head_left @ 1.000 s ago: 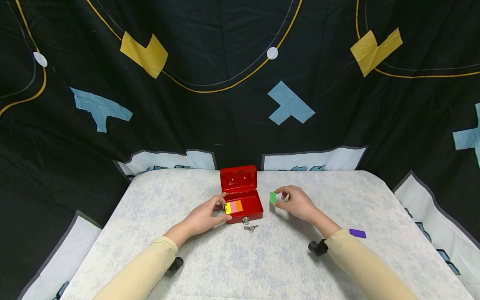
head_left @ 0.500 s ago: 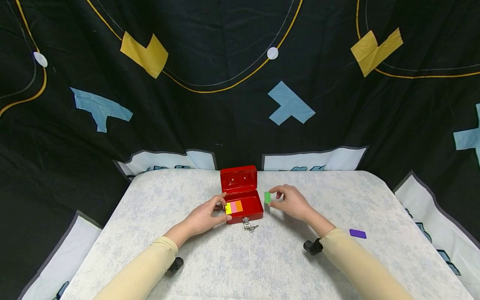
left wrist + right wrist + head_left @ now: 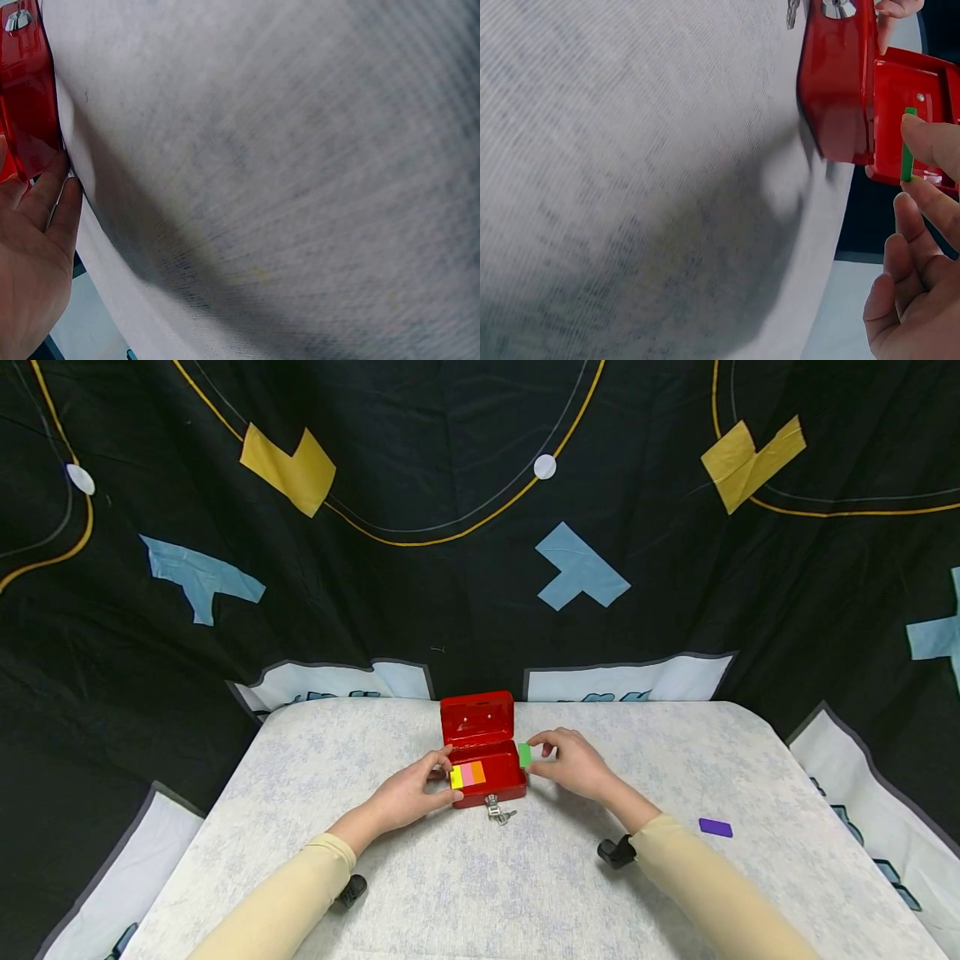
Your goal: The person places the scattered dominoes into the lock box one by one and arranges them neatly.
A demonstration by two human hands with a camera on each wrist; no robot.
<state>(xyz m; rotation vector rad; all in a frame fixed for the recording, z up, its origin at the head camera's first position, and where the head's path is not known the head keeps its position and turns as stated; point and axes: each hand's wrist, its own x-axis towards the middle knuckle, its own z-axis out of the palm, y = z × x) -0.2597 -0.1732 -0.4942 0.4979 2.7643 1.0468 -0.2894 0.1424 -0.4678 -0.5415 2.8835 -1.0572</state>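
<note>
A red cash box [image 3: 504, 770] stands with its lid [image 3: 477, 720] raised and a key [image 3: 501, 815] hanging from the front lock. Inside, at its left end, yellow [image 3: 456, 777], pink [image 3: 467, 774] and orange [image 3: 477, 772] blocks lie side by side. My left hand [image 3: 405, 789] grips the box's left end, thumb at the front corner and fingers toward the back. Between thumb and forefinger my right hand [image 3: 573, 767] pinches a thin green block [image 3: 525, 755] at the box's right rim. The right wrist view shows that block [image 3: 907, 154] edge-on, upright.
A purple block [image 3: 716, 827] lies on the pale patterned tablecloth [image 3: 480, 885], right of the right forearm. Black wrist cameras [image 3: 617, 852] sit under both sleeves. A dark curtain [image 3: 442, 610] hangs behind the table.
My right hand has moved left with the green block, from beside the box to its right rim. The left hand and the box have stayed put.
</note>
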